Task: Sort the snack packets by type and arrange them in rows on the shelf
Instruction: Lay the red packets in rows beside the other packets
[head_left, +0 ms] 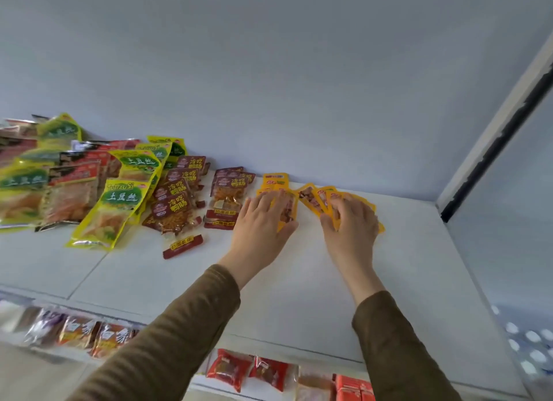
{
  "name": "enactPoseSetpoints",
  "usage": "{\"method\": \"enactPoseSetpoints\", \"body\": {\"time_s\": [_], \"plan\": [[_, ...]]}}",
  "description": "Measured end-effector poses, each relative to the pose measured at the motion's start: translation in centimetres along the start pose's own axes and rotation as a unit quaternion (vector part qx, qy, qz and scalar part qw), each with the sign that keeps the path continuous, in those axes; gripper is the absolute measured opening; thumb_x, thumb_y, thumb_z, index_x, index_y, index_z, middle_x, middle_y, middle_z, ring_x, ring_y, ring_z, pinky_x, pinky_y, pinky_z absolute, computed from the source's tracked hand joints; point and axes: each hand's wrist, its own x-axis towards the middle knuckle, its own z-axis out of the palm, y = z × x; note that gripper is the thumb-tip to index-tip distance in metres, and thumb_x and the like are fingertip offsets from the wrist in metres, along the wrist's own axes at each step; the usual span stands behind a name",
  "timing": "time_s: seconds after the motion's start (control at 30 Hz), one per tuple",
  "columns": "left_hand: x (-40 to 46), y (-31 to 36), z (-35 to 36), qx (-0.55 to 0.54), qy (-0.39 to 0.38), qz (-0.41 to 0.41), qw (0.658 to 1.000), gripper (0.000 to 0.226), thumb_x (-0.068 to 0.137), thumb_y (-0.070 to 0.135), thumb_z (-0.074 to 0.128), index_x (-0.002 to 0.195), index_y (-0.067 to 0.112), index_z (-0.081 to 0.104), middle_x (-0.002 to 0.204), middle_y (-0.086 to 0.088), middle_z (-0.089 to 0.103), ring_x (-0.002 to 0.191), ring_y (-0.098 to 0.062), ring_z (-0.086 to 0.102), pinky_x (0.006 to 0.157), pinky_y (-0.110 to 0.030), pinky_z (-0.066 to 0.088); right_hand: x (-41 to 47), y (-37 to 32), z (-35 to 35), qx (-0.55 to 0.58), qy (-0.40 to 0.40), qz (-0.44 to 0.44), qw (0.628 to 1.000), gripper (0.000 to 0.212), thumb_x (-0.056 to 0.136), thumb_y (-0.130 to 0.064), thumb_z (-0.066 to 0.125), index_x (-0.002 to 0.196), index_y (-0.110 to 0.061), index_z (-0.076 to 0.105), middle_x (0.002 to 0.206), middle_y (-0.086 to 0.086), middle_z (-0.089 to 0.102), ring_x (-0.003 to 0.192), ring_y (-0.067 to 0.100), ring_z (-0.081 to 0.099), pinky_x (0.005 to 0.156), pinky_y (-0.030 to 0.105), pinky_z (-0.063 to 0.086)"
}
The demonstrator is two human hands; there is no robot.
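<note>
Several small orange-yellow snack packets [311, 195] lie fanned out near the back of the white shelf [299, 281]. My left hand [260, 221] rests flat on the leftmost of them, fingers spread. My right hand [353, 221] covers the right end of the fan, its fingers curled on one orange packet. Left of my hands lie dark red packets [226, 191] in a short stack and a longer row [176, 200]. Further left are large yellow-green packets [116, 203] and red-and-clear packets [74, 185] in a loose heap.
The grey-blue back wall [269, 86] rises behind the packets. A white upright with a dark strip [493, 137] closes the shelf on the right. A lower shelf holds more packets, orange ones [89, 335] at left and red ones [248, 367] under my arms.
</note>
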Motion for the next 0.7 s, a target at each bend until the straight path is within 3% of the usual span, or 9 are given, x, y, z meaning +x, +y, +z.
{"method": "enactPoseSetpoints", "body": {"time_s": [0.2,0.43,0.7], "plan": [[-5.3,-6.0,-4.3,-0.022,0.017,-0.053,0.998,0.059,0.103,0.053,0.046,0.154,0.023,0.041,0.164,-0.002,0.035,0.155,-0.023,0.022,0.127,-0.043,0.015,-5.0,-8.9,2.7,-0.004,-0.051,-0.134,0.99,0.032,0.095,-0.035,0.065,0.125,-0.026,0.066,0.144,-0.003,0.053,0.143,0.026,0.035,0.117,0.055,0.024],[-15.5,-16.1,-11.1,-0.039,0.034,-0.127,0.991,0.059,0.099,0.045,0.059,0.151,0.02,0.047,0.159,-0.002,0.041,0.149,-0.027,0.032,0.121,-0.044,0.028,-13.1,-20.2,7.1,0.018,-0.112,-0.194,0.974,0.034,0.099,-0.039,0.058,0.131,-0.028,0.061,0.145,-0.006,0.052,0.141,0.022,0.037,0.117,0.051,0.025],[-28.6,-28.5,-18.2,-0.047,0.068,-0.231,0.969,0.056,0.097,0.041,0.065,0.147,0.02,0.052,0.158,-0.006,0.043,0.149,-0.027,0.031,0.121,-0.043,0.026,-24.3,-33.8,13.3,0.063,-0.156,-0.246,0.954,0.038,0.099,-0.041,0.057,0.135,-0.028,0.058,0.142,-0.008,0.054,0.138,0.019,0.039,0.112,0.043,0.033]]}}
